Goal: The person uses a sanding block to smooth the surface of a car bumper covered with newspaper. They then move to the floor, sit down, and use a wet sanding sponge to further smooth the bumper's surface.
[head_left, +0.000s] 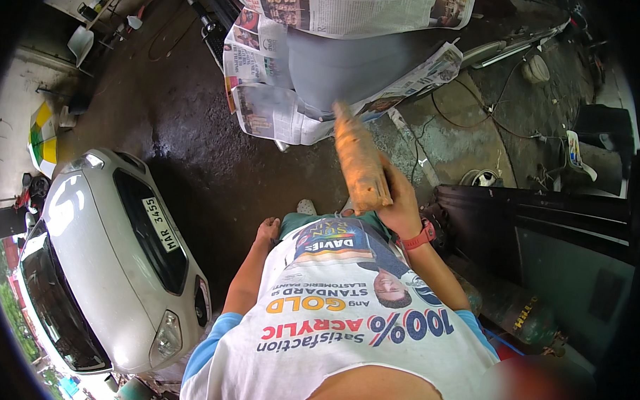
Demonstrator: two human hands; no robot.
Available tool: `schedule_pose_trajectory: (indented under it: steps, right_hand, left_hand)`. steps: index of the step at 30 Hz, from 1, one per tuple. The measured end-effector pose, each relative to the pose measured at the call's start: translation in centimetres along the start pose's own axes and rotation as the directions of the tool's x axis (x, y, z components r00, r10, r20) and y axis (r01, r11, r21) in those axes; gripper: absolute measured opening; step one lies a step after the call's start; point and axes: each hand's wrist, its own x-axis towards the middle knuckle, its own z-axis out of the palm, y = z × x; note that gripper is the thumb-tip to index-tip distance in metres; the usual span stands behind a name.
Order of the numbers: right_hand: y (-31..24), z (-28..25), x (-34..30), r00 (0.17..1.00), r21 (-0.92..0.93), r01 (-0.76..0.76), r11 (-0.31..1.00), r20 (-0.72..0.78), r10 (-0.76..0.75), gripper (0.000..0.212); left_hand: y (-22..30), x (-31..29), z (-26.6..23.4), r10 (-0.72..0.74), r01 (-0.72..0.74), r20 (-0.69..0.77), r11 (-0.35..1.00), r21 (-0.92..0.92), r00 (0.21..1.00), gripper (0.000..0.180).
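I have the right hand (399, 201) wrapped around the near end of an orange-brown bundle (363, 166), a long thing with a wrinkled surface, wide at the hand and thinner toward its far tip. Some fingers are hidden behind it, but the grip is visible at its right side. The bundle is in the air before the body, and its tip points to a grey panel (346, 67) which has newspaper (266, 117) around its edges. In this view the tip overlaps the newspaper edge; from here I cannot tell if it touches. A red watch (419, 236) sits on the right wrist. My left hand (268, 230) hangs low beside the green shorts (291, 224), well apart from the bundle; its fingers look bent, yet I cannot tell whether they pinch anything. Below the hands, I see the white printed shirt (317, 284) with light blue sleeves, and one pale shoe (306, 206) on the dark wet-looking floor (189, 118). To the left stands a white car (100, 242), its front turned to the person. To the right there is a large black board (571, 262), with a green cylinder (524, 316) lying near it, and farther away a thin hose (471, 124) curves over the floor.
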Motion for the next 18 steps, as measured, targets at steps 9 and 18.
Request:
schedule_pose_trajectory:
  steps: [9,18]
  right_hand:
    - [4.1,-1.7,0.4,0.994,0.019,-0.091,0.996,-0.054,0.092,0.049]
    - [7.6,-3.5,1.0,0.949,-0.093,-0.108,0.99,-0.307,0.074,0.044]
  left_hand:
    - [0.1,0.8,0.0,0.01,-0.012,-0.043,0.998,-0.056,0.999,0.059]
    - [0.1,0.2,1.0,0.032,-0.033,-0.029,0.999,-0.025,0.999,0.06]
